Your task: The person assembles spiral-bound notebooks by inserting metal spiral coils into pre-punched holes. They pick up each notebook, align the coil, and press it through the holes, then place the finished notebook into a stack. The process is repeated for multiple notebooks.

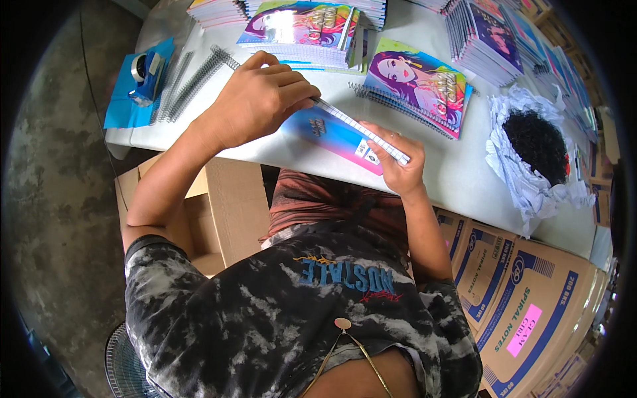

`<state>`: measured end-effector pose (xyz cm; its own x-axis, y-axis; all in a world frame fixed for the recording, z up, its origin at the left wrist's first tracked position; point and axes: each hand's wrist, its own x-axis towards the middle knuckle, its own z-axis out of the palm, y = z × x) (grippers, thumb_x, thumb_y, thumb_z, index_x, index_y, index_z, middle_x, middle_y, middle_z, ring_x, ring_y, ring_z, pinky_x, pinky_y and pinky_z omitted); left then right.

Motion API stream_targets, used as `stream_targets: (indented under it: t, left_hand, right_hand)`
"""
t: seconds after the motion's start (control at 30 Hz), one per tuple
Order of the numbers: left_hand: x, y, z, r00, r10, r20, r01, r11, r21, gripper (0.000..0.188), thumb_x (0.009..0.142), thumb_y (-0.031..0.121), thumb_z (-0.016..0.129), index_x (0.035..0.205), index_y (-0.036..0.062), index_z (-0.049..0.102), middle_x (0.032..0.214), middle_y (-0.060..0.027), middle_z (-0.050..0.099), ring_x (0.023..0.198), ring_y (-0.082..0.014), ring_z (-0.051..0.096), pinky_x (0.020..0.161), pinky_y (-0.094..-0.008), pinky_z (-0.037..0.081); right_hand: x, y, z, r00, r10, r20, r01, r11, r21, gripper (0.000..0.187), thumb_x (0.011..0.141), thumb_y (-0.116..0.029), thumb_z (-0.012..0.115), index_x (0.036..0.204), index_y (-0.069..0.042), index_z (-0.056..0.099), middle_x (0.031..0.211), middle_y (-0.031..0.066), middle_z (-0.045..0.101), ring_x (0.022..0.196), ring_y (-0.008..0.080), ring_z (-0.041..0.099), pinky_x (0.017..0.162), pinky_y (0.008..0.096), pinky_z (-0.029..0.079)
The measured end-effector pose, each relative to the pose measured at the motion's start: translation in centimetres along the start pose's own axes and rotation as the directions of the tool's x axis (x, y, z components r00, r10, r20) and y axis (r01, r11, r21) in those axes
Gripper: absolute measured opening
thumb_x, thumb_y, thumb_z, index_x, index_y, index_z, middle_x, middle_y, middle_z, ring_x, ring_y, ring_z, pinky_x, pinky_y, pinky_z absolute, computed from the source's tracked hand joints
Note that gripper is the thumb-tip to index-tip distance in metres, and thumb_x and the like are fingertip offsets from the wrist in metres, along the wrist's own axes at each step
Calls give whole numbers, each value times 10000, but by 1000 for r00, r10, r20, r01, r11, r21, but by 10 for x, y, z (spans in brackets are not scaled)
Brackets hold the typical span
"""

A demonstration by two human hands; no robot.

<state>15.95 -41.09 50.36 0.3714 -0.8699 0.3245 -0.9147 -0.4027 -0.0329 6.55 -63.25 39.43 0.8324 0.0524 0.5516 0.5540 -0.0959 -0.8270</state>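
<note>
My right hand (400, 159) grips one end of a notebook (332, 136) with a blue and pink cover, its punched white page edge facing up. At the notebook's other end my left hand (265, 96) is closed, fingers bent down, around a dark spiral coil (224, 56). The coil's free end sticks out past the back of that hand. My left fingertips touch the corner of the page edge; how far the coil runs into the holes is hidden. Just beyond, a notebook with an illustrated colourful cover (415, 83) lies on the table with loose coils along its edges.
Stacks of notebooks (298, 30) stand along the table's far side, more (481, 40) at right. Loose coils (189, 86) and a blue tape dispenser (147, 78) lie at left. Crumpled paper holding black scraps (534, 146) sits at right. Cartons (537, 312) stand below.
</note>
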Motion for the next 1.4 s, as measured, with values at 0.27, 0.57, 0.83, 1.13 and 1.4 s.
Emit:
stream_targets:
  t: [0.27, 0.57, 0.83, 1.13, 1.4]
  left_hand:
    - [0, 0, -12, 973, -77, 219, 101, 990, -100, 147, 814, 179, 605, 902, 68, 645, 839, -54, 646, 771, -218, 607, 718, -318, 445]
    - [-3, -1, -7, 969, -151, 197, 199, 946, -255, 174, 796, 90, 618, 966, 55, 633, 867, -91, 639, 774, -265, 601, 684, -345, 477]
    - [-1, 7, -4, 973, -195, 122, 220, 943, -248, 147, 759, 73, 644, 900, 64, 609, 852, -61, 621, 769, -228, 598, 705, -327, 449]
    - [-8, 5, -4, 981, -180, 75, 190, 965, -180, 170, 758, 166, 671, 904, 88, 632, 802, -31, 633, 756, -197, 589, 729, -314, 417]
    - [-12, 9, 5, 994, -108, -20, 104, 983, -150, 164, 726, 128, 690, 867, 74, 625, 814, -28, 625, 766, -198, 582, 720, -320, 417]
  right_hand:
    - [0, -2, 4, 986, -164, 38, 166, 984, -61, 232, 806, 44, 563, 1034, 61, 606, 993, 163, 648, 819, 166, 636, 723, 242, 492]
    - [-2, 2, 3, 999, 44, -27, -41, 992, 124, 233, 839, 8, 567, 1067, 48, 600, 995, 124, 653, 800, 97, 595, 706, 211, 469]
    - [1, 5, 6, 999, -52, -1, 52, 998, -34, 331, 741, 79, 599, 1067, 20, 607, 1040, 155, 632, 900, 229, 645, 772, 276, 509]
    - [2, -1, 5, 996, 76, 38, -78, 995, 65, 285, 794, 49, 589, 1078, 29, 602, 1025, 123, 648, 819, 137, 633, 729, 234, 499]
    - [2, 1, 4, 999, 29, 42, -31, 998, 53, 263, 804, 43, 584, 1065, 23, 613, 1017, 108, 652, 773, 105, 615, 693, 226, 502]
